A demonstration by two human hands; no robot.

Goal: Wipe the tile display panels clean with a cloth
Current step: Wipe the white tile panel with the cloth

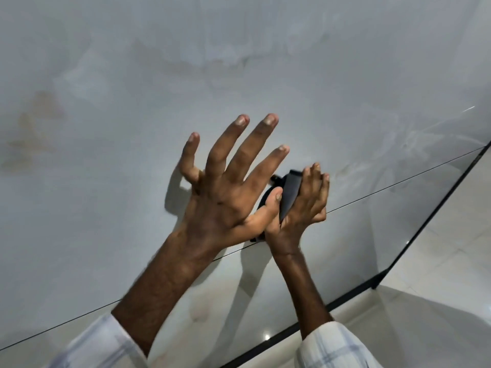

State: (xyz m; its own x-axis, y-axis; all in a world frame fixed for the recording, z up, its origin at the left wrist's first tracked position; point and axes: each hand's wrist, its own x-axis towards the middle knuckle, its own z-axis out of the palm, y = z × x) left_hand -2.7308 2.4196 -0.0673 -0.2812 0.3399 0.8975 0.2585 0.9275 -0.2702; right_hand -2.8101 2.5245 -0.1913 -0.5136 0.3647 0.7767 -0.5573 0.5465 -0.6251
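The pale glossy tile panel (239,75) fills the view, a thin joint line crossing it toward the lower left. No cloth shows. Near that joint the right hand (300,208) curls its fingers round a black handle (289,192), possibly a suction grip, hard to tell. The left hand (225,192) spreads straight fingers over the panel, thumb against the black piece. Wiping seems not underway; next the handle needs freeing or setting. A black frame (438,221) edges the panel's right side, tiled floor (451,261) beyond.
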